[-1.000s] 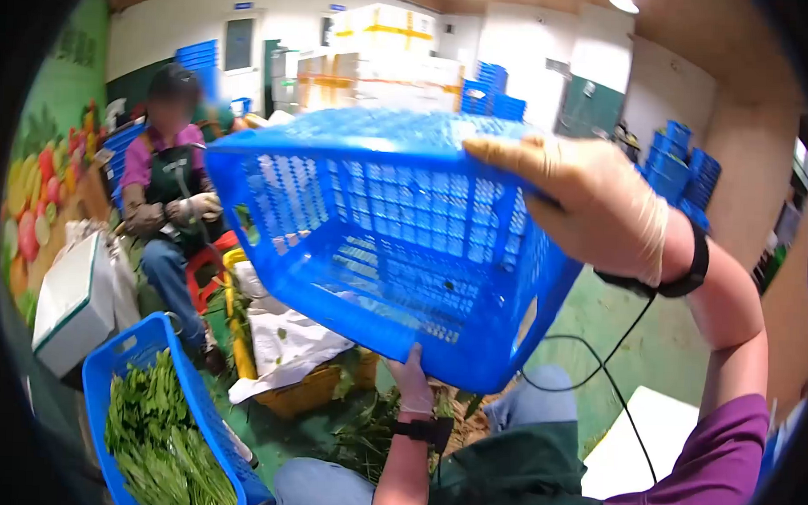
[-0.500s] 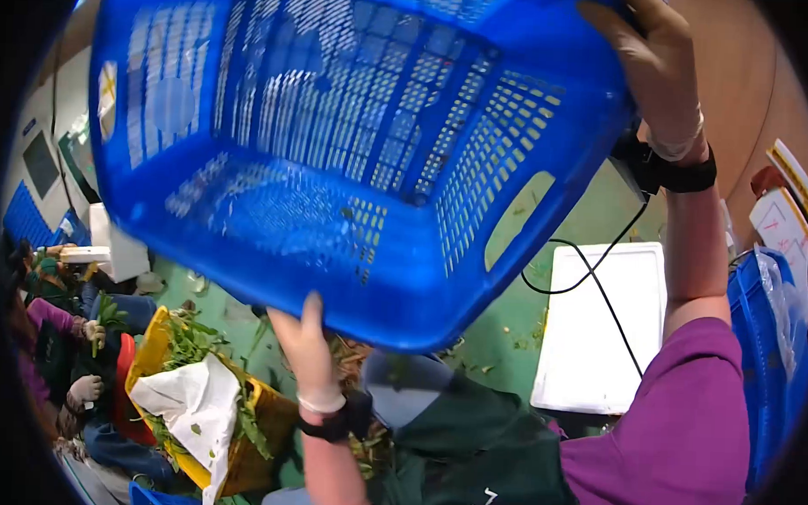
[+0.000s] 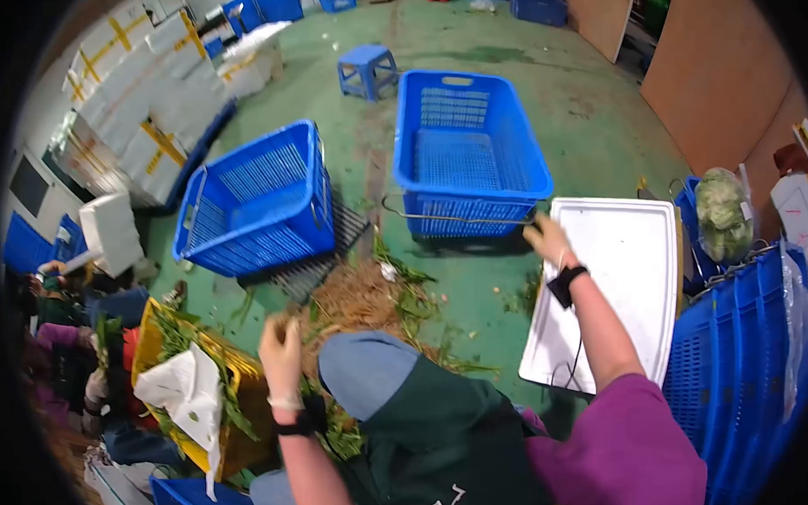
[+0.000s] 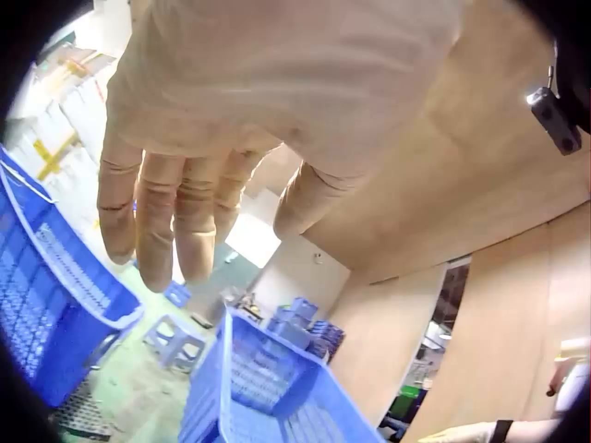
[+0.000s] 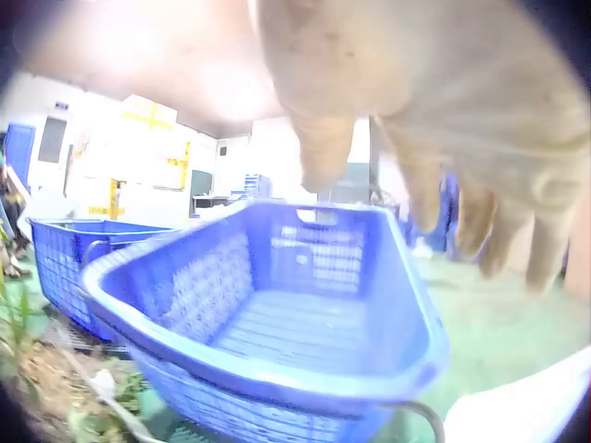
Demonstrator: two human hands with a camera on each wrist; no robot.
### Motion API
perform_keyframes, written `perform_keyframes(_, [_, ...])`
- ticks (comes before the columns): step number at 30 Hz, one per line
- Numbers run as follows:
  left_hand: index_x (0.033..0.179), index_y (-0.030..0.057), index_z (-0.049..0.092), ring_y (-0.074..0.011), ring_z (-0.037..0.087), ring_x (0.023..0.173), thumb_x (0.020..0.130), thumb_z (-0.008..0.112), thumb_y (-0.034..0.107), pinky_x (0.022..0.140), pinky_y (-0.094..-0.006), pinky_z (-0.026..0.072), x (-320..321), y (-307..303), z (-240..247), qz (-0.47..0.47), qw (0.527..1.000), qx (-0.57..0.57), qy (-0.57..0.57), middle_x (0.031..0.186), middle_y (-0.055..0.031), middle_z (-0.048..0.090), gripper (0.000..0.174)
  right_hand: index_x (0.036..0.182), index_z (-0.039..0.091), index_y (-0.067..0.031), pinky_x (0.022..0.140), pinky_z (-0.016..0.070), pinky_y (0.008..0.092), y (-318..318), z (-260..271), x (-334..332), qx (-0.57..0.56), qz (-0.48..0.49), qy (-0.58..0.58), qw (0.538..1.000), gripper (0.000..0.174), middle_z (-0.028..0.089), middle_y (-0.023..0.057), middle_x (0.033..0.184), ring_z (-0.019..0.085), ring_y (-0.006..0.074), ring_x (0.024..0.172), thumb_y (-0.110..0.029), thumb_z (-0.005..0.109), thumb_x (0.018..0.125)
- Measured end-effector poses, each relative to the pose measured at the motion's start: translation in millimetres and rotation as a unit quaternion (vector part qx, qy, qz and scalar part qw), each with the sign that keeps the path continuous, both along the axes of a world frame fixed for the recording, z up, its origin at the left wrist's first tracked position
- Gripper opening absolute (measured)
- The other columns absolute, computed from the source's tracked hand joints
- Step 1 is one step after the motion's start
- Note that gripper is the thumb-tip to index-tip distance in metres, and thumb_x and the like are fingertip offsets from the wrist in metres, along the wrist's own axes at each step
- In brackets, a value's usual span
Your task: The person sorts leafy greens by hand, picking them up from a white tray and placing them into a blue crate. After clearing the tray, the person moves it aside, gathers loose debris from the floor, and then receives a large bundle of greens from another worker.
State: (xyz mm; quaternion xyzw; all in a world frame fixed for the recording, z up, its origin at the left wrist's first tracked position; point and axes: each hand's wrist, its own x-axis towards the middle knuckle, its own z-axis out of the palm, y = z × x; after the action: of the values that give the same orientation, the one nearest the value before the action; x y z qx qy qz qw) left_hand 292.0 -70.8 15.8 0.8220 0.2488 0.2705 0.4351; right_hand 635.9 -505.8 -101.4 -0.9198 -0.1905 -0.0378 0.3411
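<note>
A large blue perforated crate (image 3: 472,201) stands upright on the green floor in front of me, its wire handle lowered across the near side. My gloved right hand (image 3: 551,242) is by its near right corner; in the right wrist view that hand (image 5: 434,120) hangs over the crate (image 5: 305,323) with loosely extended fingers and nothing in them. Farther left, my gloved left hand (image 3: 281,359) is raised near my knee, beside a pile of roots and leaf scraps (image 3: 358,295). Its relaxed fingers (image 4: 159,217) hold nothing in the left wrist view.
Another blue crate (image 3: 254,203) stands to the left on a dark grate (image 3: 347,228). A yellow crate (image 3: 248,398) of greens with a white cloth (image 3: 185,396) is nearer, beside a seated person. A white foam lid (image 3: 607,286) and blue crates (image 3: 729,380) are at my right; a stool (image 3: 366,69) stands beyond.
Both hands held the blue crate up in front of me; now it stands on the floor and both have let go. My view has turned right and down.
</note>
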Motion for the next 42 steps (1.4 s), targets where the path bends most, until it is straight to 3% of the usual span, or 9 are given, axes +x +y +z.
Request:
perform_keyframes(11, [0.094,0.0001,0.069,-0.0175,0.065,0.070,0.086,0.064,0.024,0.064,-0.0322,0.0510,-205.7,36.7,-264.5,0.174,0.877,-0.331,0.300,0.079,-0.0110,0.071,0.026,0.104,0.071,-0.0053,0.090,0.0490,0.0438,42.1,-300.4,-286.9,-0.190,0.169,0.438,0.862,0.038,0.066,0.0234,0.109,0.062,0.0403,0.104,-0.034,0.058,0.083])
perform_keyframes(13, [0.099,0.0015,0.068,-0.0183,0.066,0.070,0.087,0.062,0.027,0.066,-0.0312,0.0512,-216.2,28.6,-319.4,0.082,0.891,-0.320,0.312,0.084,-0.0106,0.071,0.028,0.104,0.071,-0.0054,0.090,0.0490,0.0438,48.7,-270.7,-289.0,-0.231,0.213,0.427,0.848,0.038,0.066,0.0235,0.109,0.062,0.0401,0.105,-0.034,0.058,0.083])
perform_keyframes(16, [0.095,0.0032,0.065,-0.0166,0.061,0.064,0.091,0.060,0.024,0.061,-0.0303,0.0483,-188.4,-11.2,-240.7,0.047,0.846,-0.436,0.303,0.078,-0.0073,0.068,0.021,0.105,0.071,-0.0058,0.091,0.0488,0.0435,48.0,-250.7,-286.8,-0.309,0.247,0.395,0.829,0.038,0.066,0.0235,0.109,0.062,0.0397,0.106,-0.034,0.058,0.083])
perform_keyframes(25, [0.090,0.0010,0.069,-0.0165,0.062,0.062,0.090,0.058,0.018,0.060,-0.0299,0.0496,-209.0,-9.1,-290.1,0.094,0.884,-0.401,0.221,0.073,-0.0078,0.067,0.020,0.102,0.072,-0.0054,0.086,0.0503,0.0447,-21.8,-317.6,-267.6,-0.266,0.171,0.388,0.866,0.033,0.068,0.0217,0.105,0.065,0.0384,0.099,-0.027,0.057,0.082])
perform_keyframes(30, [0.079,0.0033,0.067,-0.0173,0.057,0.055,0.087,0.059,0.028,0.053,-0.0317,0.0443,-207.2,-41.3,-270.2,-0.014,0.845,-0.391,0.364,0.068,-0.0067,0.063,0.027,0.078,0.066,-0.0091,0.058,0.0476,0.0469,-32.1,-420.7,-137.6,-0.196,0.394,-0.077,0.895,0.013,0.065,0.0135,0.075,0.064,0.0364,0.067,-0.021,0.059,0.078])
perform_keyframes(32, [0.082,0.0006,0.069,-0.0231,0.063,0.063,0.084,0.060,0.033,0.062,-0.0352,0.0484,-196.3,-63.5,-262.7,-0.065,0.827,-0.334,0.447,0.076,-0.0121,0.067,0.034,0.076,0.063,-0.0071,0.049,0.0417,0.0359,32.1,-220.3,-100.1,-0.119,0.317,-0.008,0.941,0.012,0.058,0.0084,0.061,0.054,0.0210,0.051,-0.018,0.058,0.080])
perform_keyframes(33, [0.083,-0.0020,0.071,-0.0283,0.067,0.069,0.083,0.060,0.035,0.070,-0.0379,0.0515,-191.4,-73.6,-265.5,-0.096,0.819,-0.294,0.484,0.082,-0.0165,0.070,0.038,0.074,0.062,-0.0076,0.046,0.0354,0.0295,73.6,-124.3,-99.3,0.070,0.136,0.287,0.946,0.014,0.054,0.0032,0.057,0.048,0.0121,0.048,-0.020,0.060,0.081])
perform_keyframes(40, [0.087,0.0014,0.069,-0.0207,0.063,0.058,0.086,0.060,0.029,0.056,-0.0342,0.0497,-200.6,-37.7,-332.2,0.110,0.862,-0.343,0.356,0.076,-0.0107,0.069,0.029,0.088,0.059,-0.0166,0.052,0.0349,0.0254,270.2,102.3,23.4,-0.001,0.160,0.296,0.942,0.019,0.054,-0.0045,0.072,0.046,0.0051,0.057,-0.036,0.060,0.090])
perform_keyframes(42, [0.085,-0.0008,0.072,-0.0393,0.067,0.093,0.081,0.052,0.028,0.083,-0.0470,0.0505,-229.9,-16.1,-344.5,0.295,0.869,-0.212,0.337,0.095,-0.0248,0.069,0.036,0.096,0.060,-0.0151,0.057,0.0402,0.0287,319.1,110.3,57.0,-0.110,0.186,0.297,0.930,0.023,0.058,-0.0028,0.078,0.053,0.0081,0.066,-0.037,0.060,0.091])
